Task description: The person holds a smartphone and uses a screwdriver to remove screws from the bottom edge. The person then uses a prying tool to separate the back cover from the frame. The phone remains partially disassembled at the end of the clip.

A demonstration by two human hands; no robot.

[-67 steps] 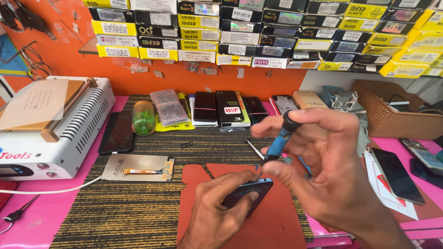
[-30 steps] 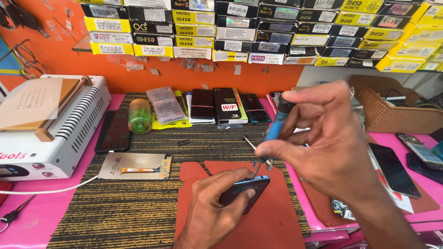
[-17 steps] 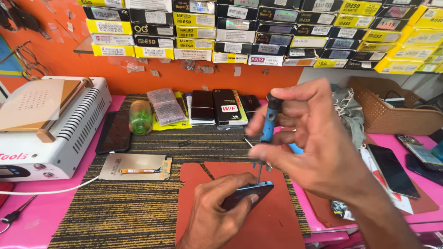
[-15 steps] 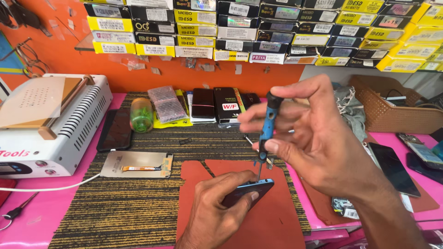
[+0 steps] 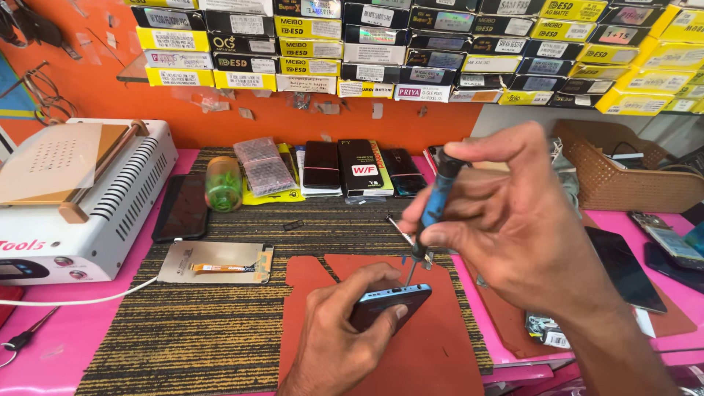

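- Right now the left hand [image 5: 334, 341] cradles a dark phone [image 5: 389, 304] on edge, its grip pressed around the body from below with the thumb over the near side, which keeps the top edge turned up and steady.
- Just above that grip, the right hand [image 5: 524, 227] pinches a blue-handled screwdriver [image 5: 433, 213] between thumb and fingertips, the index finger capping the top; the shaft runs almost straight down, so the tip meets the phone's upper edge.
- Holding the driver high on the handle looks suited to spinning it lightly with the fingers rather than forcing it.
- Under both hands lies a reddish-brown work mat [image 5: 440, 345], itself on a striped mat [image 5: 198, 330], a soft base for the phone.
- Left of the left grip, a silver phone back panel [image 5: 216, 262] with an orange flex strip lies flat, close but clear of the work.
- Farther left stands a white heating machine [image 5: 81, 198]; beyond it, toward the wall, a green bottle [image 5: 224, 185] and a black phone [image 5: 182, 207].
- Right of the right grip, well apart, sits a woven basket [image 5: 623, 180], and another dark phone [image 5: 623, 268] lies on the pink tabletop [image 5: 44, 345].
- Behind everything, stacked yellow and black boxes [image 5: 411, 44] fill the shelves.
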